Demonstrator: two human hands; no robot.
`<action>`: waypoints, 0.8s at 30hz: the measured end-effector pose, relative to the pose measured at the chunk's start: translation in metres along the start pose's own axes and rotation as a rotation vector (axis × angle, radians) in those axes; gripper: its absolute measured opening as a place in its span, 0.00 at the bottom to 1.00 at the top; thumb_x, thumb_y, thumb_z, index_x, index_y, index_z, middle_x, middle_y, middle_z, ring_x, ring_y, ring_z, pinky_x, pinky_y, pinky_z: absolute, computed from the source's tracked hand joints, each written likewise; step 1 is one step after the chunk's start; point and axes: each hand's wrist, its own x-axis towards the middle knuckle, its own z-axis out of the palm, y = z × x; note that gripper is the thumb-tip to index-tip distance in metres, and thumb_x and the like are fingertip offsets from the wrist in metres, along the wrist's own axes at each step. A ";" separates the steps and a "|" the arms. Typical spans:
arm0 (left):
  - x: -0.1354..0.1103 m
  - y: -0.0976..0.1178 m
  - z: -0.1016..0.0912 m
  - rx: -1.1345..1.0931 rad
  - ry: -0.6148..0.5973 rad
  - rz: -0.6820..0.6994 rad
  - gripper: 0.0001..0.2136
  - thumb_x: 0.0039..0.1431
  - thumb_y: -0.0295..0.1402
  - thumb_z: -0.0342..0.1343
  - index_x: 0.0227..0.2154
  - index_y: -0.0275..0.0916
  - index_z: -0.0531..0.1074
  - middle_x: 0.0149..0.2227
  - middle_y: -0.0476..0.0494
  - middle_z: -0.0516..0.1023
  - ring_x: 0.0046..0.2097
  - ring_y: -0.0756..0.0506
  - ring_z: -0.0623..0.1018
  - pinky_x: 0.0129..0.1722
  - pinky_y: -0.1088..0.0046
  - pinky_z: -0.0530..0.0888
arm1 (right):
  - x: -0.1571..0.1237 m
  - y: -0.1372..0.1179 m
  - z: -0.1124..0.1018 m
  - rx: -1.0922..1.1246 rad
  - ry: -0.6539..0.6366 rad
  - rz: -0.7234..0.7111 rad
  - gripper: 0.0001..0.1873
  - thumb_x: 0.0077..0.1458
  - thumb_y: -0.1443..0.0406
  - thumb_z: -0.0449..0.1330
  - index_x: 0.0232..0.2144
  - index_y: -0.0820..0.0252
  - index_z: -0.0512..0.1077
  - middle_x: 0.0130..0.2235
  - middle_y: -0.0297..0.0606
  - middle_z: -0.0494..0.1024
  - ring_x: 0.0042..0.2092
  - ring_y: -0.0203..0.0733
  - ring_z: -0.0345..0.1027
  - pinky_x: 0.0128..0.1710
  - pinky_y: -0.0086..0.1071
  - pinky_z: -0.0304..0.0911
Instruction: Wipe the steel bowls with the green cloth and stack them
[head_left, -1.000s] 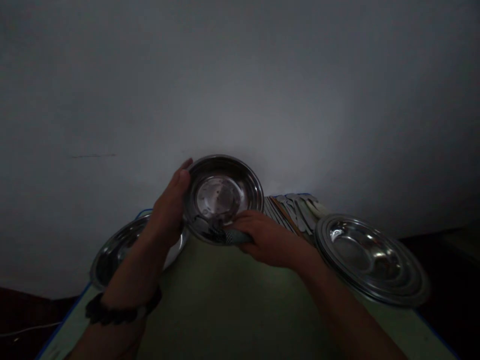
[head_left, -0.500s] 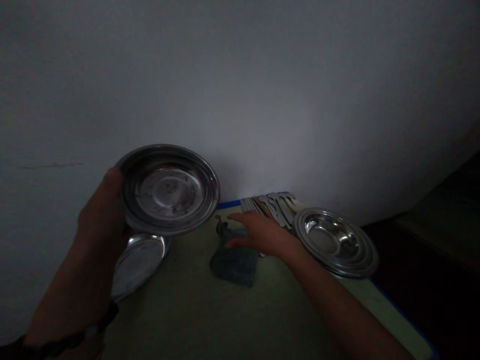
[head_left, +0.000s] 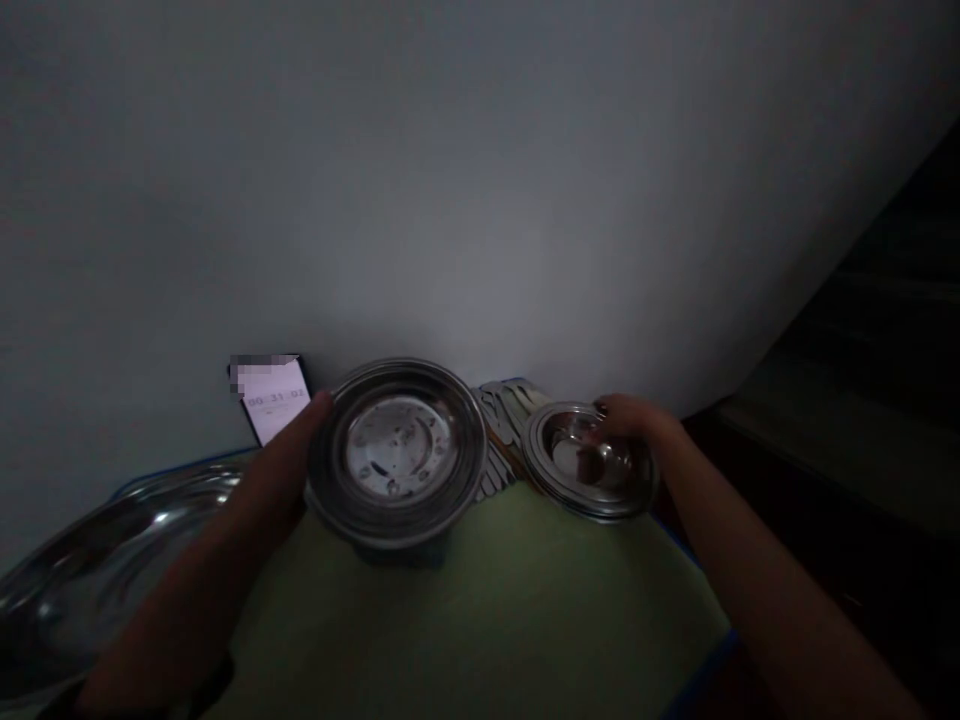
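Observation:
My left hand [head_left: 292, 445] grips the left rim of a round steel plate [head_left: 401, 450], held tilted above the table with its dish facing me. Spots or droplets mark its middle. Over on the right, my right hand [head_left: 634, 418] is at the far rim of the top steel plate in a stack [head_left: 559, 480]. Its fingers curl over that rim, dim and partly blurred. A grey-blue mesh cloth [head_left: 409, 553] shows just below the held plate, mostly hidden by it.
Several forks, spoons and knives [head_left: 501, 410] lie between the held plate and the stack. A large steel dish [head_left: 97, 570] sits at the left, behind my forearm. A phone [head_left: 274, 395] showing a timer leans on the wall. The green table [head_left: 525, 620] has a blue edge.
My right hand has moved from above the mesh cloth to the stack at the right. The left-hand plate is now lower and in front of the cloth. The view has shifted, bringing the phone in.

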 end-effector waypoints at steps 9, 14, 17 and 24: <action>0.003 -0.020 0.020 -0.013 -0.273 -0.233 0.19 0.59 0.44 0.54 0.43 0.33 0.74 0.22 0.49 0.80 0.22 0.48 0.77 0.24 0.74 0.74 | 0.006 0.043 0.010 0.451 -0.175 -0.048 0.16 0.40 0.63 0.65 0.35 0.62 0.75 0.35 0.41 0.82 0.34 0.43 0.76 0.31 0.29 0.69; 0.007 -0.025 0.018 0.022 -0.307 -0.188 0.22 0.54 0.46 0.58 0.44 0.34 0.74 0.25 0.48 0.81 0.24 0.48 0.77 0.27 0.73 0.74 | 0.004 0.050 0.007 0.553 -0.190 -0.120 0.17 0.37 0.61 0.66 0.33 0.63 0.75 0.33 0.40 0.81 0.34 0.43 0.74 0.33 0.31 0.69; 0.008 -0.028 0.017 0.040 -0.376 -0.165 0.24 0.52 0.48 0.60 0.45 0.35 0.74 0.27 0.46 0.82 0.28 0.45 0.79 0.30 0.71 0.75 | -0.001 0.052 0.002 0.594 -0.216 -0.170 0.19 0.37 0.59 0.66 0.33 0.64 0.75 0.32 0.39 0.81 0.33 0.42 0.73 0.34 0.32 0.68; 0.007 -0.046 0.030 -0.015 -0.461 -0.164 0.24 0.53 0.49 0.58 0.48 0.39 0.74 0.42 0.40 0.82 0.43 0.40 0.80 0.45 0.63 0.74 | -0.019 0.008 -0.020 0.622 -0.249 -0.334 0.18 0.41 0.57 0.65 0.33 0.63 0.74 0.33 0.39 0.80 0.31 0.39 0.71 0.34 0.32 0.67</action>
